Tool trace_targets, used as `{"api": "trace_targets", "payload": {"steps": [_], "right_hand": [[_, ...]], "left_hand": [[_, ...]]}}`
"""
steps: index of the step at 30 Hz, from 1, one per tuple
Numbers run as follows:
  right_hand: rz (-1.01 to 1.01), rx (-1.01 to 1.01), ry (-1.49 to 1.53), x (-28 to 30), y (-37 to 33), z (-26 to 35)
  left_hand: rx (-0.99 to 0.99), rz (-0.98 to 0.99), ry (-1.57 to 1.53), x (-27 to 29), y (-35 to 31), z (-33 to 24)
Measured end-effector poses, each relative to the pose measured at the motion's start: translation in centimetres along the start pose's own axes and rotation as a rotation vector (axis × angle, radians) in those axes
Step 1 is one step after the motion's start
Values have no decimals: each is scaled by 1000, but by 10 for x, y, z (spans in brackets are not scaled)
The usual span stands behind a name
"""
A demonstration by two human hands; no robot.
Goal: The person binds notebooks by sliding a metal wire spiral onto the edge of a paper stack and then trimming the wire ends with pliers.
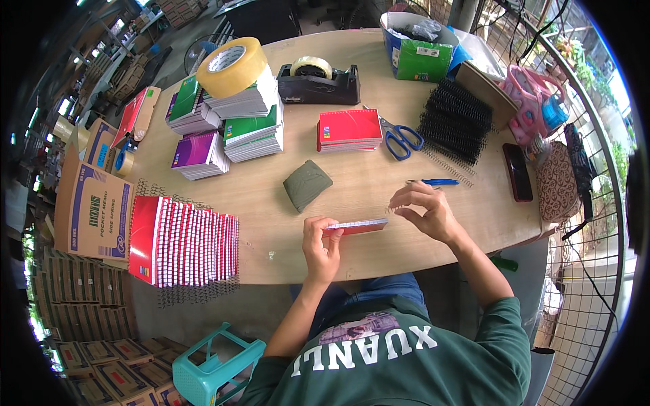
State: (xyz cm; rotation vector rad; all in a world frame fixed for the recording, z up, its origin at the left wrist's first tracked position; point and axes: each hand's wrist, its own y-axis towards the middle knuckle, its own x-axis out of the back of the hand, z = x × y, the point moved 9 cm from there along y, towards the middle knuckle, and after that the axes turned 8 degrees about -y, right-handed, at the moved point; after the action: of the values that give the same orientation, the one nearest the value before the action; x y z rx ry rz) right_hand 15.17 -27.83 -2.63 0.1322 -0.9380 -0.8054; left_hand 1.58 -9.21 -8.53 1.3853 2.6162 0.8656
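Edge-on above the table's near side is a small red notepad [357, 228], gripped at its left end by my left hand [319, 250]. My right hand [431, 211] is beside the pad's right end, thumb and fingers closed in a pinch on a thin spiral wire [389, 210]. Whether that wire is threaded into the pad is too small to tell. Just beyond my right hand lies a blue-handled tool [441, 181], partly covered by the fingers. A loose spiral wire [449, 167] rests behind it. Farther in, a grey-green wrapped block [308, 185] sits beyond my left hand.
Red spiral notepads [189, 240] stand in a long row at the left edge. Behind are notepad stacks topped by a tape roll [233, 65], a tape dispenser [319, 82], red pads [349, 128], blue scissors [402, 140] and black coils [460, 118]. A phone [517, 172] lies right.
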Motion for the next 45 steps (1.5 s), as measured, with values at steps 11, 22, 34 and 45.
{"api": "trace_targets", "payload": {"steps": [11,22,34,45], "right_hand": [[247,-130,36,-13,1,15],[289,114,-241,-38,11,38],[428,214,-379,-126,134,58],[26,116,-167,-82,84,-16]], "left_hand": [[-13,-32,54,3,1,-7],[-7,-78,31,6,-10,0],[-68,-39,-72,16,-20,1],[-144,-47,-35,25,-23,-8]]}}
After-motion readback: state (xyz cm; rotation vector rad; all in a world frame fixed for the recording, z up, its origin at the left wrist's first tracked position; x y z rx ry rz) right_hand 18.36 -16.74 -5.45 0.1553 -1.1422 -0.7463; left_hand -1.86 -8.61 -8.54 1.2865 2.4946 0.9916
